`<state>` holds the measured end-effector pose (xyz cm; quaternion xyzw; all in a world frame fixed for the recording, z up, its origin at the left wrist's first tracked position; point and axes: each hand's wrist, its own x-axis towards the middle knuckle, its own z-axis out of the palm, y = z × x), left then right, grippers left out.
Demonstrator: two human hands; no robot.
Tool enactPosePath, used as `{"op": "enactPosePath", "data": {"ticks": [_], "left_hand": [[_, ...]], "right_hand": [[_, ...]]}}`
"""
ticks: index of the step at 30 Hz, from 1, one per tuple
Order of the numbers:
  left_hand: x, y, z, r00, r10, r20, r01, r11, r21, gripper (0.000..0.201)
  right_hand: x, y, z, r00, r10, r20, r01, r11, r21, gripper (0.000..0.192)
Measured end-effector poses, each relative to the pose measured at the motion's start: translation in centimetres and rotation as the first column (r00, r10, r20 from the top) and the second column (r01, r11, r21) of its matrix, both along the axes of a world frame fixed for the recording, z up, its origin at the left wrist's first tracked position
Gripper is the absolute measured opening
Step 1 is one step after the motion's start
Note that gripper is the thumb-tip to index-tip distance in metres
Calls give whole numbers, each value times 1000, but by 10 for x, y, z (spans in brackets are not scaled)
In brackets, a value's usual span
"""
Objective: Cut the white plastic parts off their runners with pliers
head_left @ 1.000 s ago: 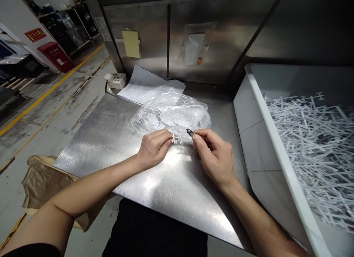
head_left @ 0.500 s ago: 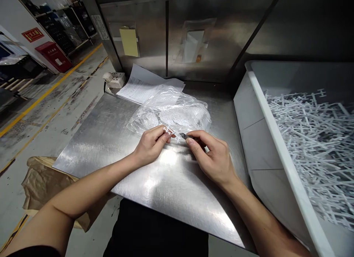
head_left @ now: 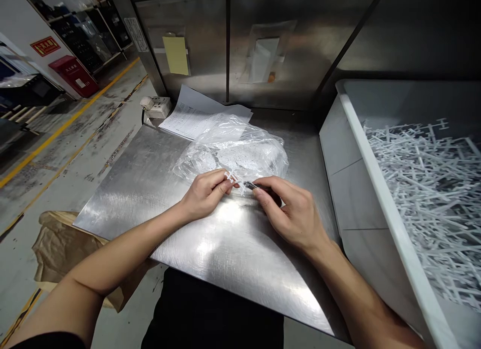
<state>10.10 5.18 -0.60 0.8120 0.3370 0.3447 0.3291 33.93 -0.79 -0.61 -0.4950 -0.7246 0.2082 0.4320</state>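
Note:
My left hand [head_left: 206, 192] pinches a small white branched plastic sprue [head_left: 233, 177] between thumb and fingers. My right hand [head_left: 291, 208] is closed round a small dark cutting tool that looks like nippers [head_left: 248, 185]; its handles are mostly hidden in the palm. The tips of the nippers meet the right end of the sprue. Both hands are over the near edge of a clear plastic bag [head_left: 248, 148], which lies on the metal table [head_left: 210, 248] and holds many tiny pale pieces.
To the right, a grey plastic bin [head_left: 361, 153] holds a heap of white sprues [head_left: 436, 198]. Printed sheets [head_left: 188, 113] and a power socket [head_left: 156, 107] lie behind the bag. Brown paper [head_left: 63, 248] hangs off the left side, by the floor. A metal panel [head_left: 206, 23] rises at the back.
The sprue in my left hand has tilted slightly and the nippers have shifted a little at its right end. Both hands keep their hold. The whole view has moved slightly.

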Motion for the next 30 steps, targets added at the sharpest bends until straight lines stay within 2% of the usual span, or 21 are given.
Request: {"op": "enactPosePath", "data": {"ticks": [4, 8, 14, 20, 30], "left_hand": [[0, 2, 1, 1000, -6, -9, 6, 998, -56, 33], [3, 2, 2, 999, 38, -33, -41, 994, -105, 35], [5, 1, 1, 996, 64, -62, -72, 988, -136, 34], [5, -1, 2, 996, 77, -52, -83, 989, -124, 32], [5, -1, 2, 995, 80, -62, -86, 992, -96, 31]], "right_hand": [[0, 3, -5, 999, -18, -43, 16, 998, -54, 18], [-1, 5, -11, 996, -52, -69, 43, 990, -132, 19], [-2, 4, -7, 986, -88, -143, 61, 981, -182, 22], [-4, 0, -3, 985, 19, -171, -51, 981, -187, 21], [-5, -2, 1, 992, 32, -124, -57, 977, -205, 21]]}}
